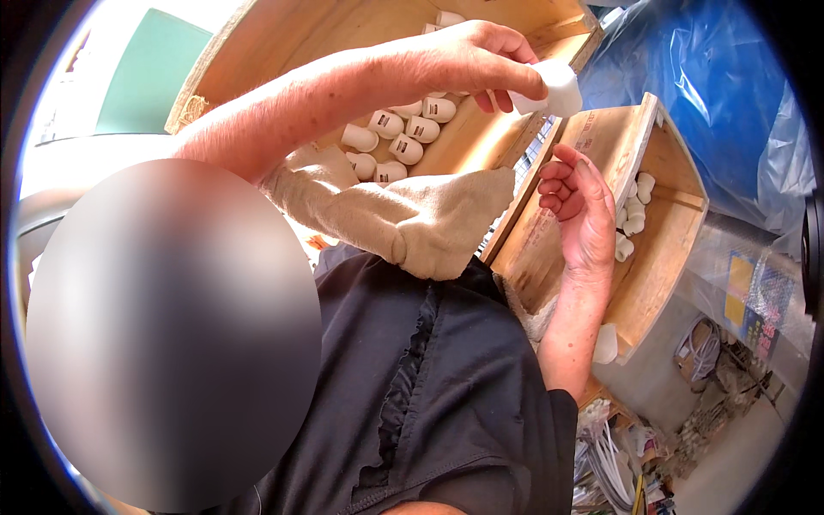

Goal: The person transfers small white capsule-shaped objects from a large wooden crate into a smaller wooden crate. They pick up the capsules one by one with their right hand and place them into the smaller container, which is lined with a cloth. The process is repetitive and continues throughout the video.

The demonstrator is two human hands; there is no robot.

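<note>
My left hand [493,64] reaches across above a wooden box and is closed around a smooth white rounded piece [560,89]. The fingers cover part of that piece. To the right and a little lower is my right hand [579,202], raised with its palm partly turned up. Its fingers are loosely bent, and nothing shows in them. Under the left forearm, several white dome-ended pieces [406,148] with small dark labels lie in the larger wooden box [283,43]. Some of them are hidden by the arm and by a beige cloth [403,215].
A second wooden box [657,292] behind my right hand holds several small white fittings [634,215]. Blue plastic sheeting [695,86] fills the far right. Bundled cords [699,348] lie on the floor at lower right. A green panel [150,77] stands at far left.
</note>
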